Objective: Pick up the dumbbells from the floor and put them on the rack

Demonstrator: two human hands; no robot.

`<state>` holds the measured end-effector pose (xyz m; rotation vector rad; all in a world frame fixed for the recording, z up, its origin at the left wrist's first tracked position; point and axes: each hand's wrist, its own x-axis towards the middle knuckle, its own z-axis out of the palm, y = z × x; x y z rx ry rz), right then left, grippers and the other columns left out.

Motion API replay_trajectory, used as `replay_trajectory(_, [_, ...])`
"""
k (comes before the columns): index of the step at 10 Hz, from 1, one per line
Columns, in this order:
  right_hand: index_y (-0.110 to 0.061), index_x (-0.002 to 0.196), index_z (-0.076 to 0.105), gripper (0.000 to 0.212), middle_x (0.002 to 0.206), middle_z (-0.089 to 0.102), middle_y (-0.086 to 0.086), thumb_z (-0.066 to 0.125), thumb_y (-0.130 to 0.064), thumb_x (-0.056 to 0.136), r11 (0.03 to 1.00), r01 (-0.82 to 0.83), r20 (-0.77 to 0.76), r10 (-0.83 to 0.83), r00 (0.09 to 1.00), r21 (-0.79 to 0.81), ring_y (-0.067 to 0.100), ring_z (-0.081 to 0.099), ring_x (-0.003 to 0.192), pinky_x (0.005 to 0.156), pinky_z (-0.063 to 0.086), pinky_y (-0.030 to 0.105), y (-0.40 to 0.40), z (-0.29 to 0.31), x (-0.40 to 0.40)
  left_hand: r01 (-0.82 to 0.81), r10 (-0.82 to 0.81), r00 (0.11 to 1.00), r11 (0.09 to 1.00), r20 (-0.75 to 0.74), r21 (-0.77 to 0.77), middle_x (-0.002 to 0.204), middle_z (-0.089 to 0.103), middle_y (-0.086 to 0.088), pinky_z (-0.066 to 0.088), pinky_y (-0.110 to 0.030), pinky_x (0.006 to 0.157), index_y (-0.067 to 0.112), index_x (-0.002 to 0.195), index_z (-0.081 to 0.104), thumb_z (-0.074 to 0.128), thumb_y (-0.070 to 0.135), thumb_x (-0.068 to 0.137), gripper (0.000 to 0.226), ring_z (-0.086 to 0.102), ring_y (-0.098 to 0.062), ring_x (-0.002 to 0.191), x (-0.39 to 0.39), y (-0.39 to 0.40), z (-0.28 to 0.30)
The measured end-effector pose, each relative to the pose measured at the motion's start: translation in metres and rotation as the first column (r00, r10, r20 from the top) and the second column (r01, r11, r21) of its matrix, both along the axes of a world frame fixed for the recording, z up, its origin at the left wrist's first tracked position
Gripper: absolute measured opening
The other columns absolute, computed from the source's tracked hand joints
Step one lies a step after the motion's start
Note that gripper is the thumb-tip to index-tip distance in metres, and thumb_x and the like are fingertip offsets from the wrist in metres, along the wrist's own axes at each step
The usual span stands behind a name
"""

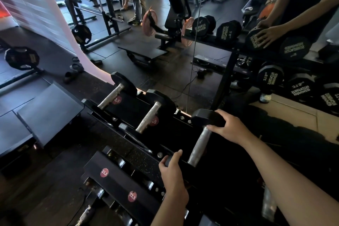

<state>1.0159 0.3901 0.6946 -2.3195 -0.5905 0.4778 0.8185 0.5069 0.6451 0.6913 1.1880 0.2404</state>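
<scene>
A black hex dumbbell (200, 143) with a steel handle lies across the top tier of the black rack (128, 108) at its right end. My right hand (227, 128) rests over its far head. My left hand (172, 172) grips its near head at the rack's front rail. Two more dumbbells (117, 91) (152, 113) sit to the left on the same tier, over red 22,5 labels. On the lower tier (117, 183), more steel handles show at the bottom left.
A wall mirror (238, 33) behind the rack reflects the rack, its dumbbells, my hands and the gym. In it a person bends by a cable machine. Plate-loaded machines and weight plates (22, 58) stand at left on rubber floor (45, 112).
</scene>
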Motion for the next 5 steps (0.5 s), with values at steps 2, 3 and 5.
replay_trajectory(2, [-0.046, 0.127, 0.06, 0.053, 0.124, 0.066, -0.013, 0.07, -0.065, 0.079, 1.0, 0.009, -0.009, -0.009, 1.0, 0.019, 0.011, 0.06, 0.118, 0.097, 0.05, 0.034, 0.002, 0.014, -0.007, -0.019, 0.016, 0.999, 0.996, 0.038, 0.084, 0.148, 0.048, -0.011, 0.042, -0.056, 0.111, 0.027, 0.151, 0.039, 0.082, 0.047, 0.075, 0.09, 0.049, -0.033, 0.132, 0.003, 0.011, 0.009])
replay_trajectory(3, [-0.045, 0.131, 0.06, 0.049, 0.13, 0.062, -0.012, 0.065, -0.063, 0.086, 0.997, 0.018, -0.006, -0.017, 1.0, 0.076, 0.008, 0.054, 0.122, 0.099, 0.042, 0.031, 0.002, 0.028, -0.013, -0.037, 0.028, 0.998, 0.987, 0.062, 0.157, 0.153, 0.042, -0.012, 0.042, -0.049, 0.106, 0.022, 0.152, 0.038, 0.08, 0.043, 0.08, 0.086, 0.047, -0.033, 0.134, 0.008, 0.017, 0.024])
replay_trajectory(5, [-0.047, 0.129, 0.061, 0.045, 0.12, 0.068, -0.018, 0.054, -0.068, 0.089, 0.979, 0.043, 0.0, -0.044, 0.999, 0.199, 0.013, 0.063, 0.12, 0.105, 0.046, 0.039, -0.003, 0.067, -0.023, -0.071, 0.038, 0.988, 0.974, 0.153, 0.217, 0.143, 0.055, -0.011, 0.049, -0.053, 0.105, 0.027, 0.142, 0.047, 0.085, 0.054, 0.056, 0.098, 0.059, -0.033, 0.125, 0.015, 0.024, 0.066])
